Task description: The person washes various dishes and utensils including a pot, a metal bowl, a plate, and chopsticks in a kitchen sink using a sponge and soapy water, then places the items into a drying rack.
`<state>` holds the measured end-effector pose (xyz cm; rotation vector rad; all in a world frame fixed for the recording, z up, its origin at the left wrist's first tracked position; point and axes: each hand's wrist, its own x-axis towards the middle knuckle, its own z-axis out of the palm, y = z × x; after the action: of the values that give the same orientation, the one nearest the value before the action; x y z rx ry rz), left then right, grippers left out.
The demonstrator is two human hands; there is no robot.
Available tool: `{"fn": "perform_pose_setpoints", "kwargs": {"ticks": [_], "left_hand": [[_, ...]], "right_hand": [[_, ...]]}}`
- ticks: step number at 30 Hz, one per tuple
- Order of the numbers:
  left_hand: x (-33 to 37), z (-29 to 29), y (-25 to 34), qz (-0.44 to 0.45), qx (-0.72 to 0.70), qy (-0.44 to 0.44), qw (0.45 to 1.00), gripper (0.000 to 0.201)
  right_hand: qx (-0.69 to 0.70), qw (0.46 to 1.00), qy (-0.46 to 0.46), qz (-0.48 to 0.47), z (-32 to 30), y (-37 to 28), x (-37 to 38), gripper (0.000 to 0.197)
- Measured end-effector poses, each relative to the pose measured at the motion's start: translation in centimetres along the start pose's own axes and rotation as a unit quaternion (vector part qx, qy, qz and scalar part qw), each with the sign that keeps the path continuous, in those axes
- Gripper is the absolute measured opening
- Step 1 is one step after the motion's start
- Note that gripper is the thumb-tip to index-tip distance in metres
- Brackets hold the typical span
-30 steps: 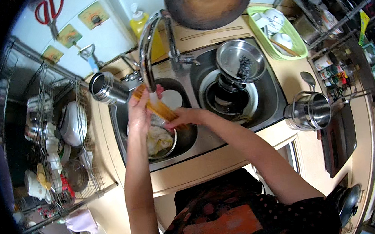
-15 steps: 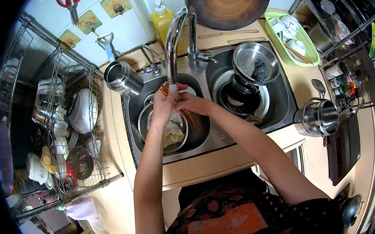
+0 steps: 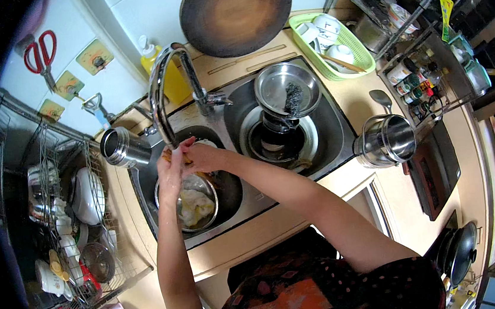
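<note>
Both my hands are together under the curved tap, over the left sink basin. My left hand is closed round a bundle of thin orange-brown sticks that look like wooden chopsticks. Pressed against the same bundle, my right hand has its fingers curled, and they partly hide it. Water wets the left hand. Below them a steel bowl sits in the basin, with a crumpled pale yellowish-white mass inside that I cannot make out.
The right basin holds a steel pan with a dark scrubber over stacked pots. A steel flask stands left of the sink, steel pots right. Behind are a yellow soap bottle, round wooden board and green basket.
The view has turned and shifted, so the sink appears further left and tilted. My hands stay together at the tap with the sticks; the right hand now covers more of them.
</note>
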<state>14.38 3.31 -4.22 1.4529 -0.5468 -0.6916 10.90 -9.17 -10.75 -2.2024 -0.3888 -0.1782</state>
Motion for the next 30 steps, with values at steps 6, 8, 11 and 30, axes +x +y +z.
{"fn": "perform_pose_setpoints", "kwargs": {"ticks": [6, 8, 11, 30], "left_hand": [[-1.1, 1.0, 0.1, 0.068, -0.032, -0.076, 0.994, 0.028], [-1.1, 1.0, -0.6, 0.044, -0.154, -0.063, 0.985, 0.027], [-0.5, 0.7, -2.1, -0.022, -0.215, 0.043, 0.975, 0.023], [-0.7, -2.3, -9.1, -0.158, -0.345, 0.264, 0.887, 0.023]], "right_hand": [[0.15, 0.976, -0.084, 0.132, -3.2, -2.8, -2.2, 0.026], [0.151, 0.968, -0.117, 0.164, -5.3, -3.4, -4.2, 0.024], [0.205, 0.957, -0.094, 0.182, -9.3, -4.0, -7.2, 0.022], [-0.052, 0.947, 0.242, 0.203, -38.6, 9.6, -22.8, 0.015]]}}
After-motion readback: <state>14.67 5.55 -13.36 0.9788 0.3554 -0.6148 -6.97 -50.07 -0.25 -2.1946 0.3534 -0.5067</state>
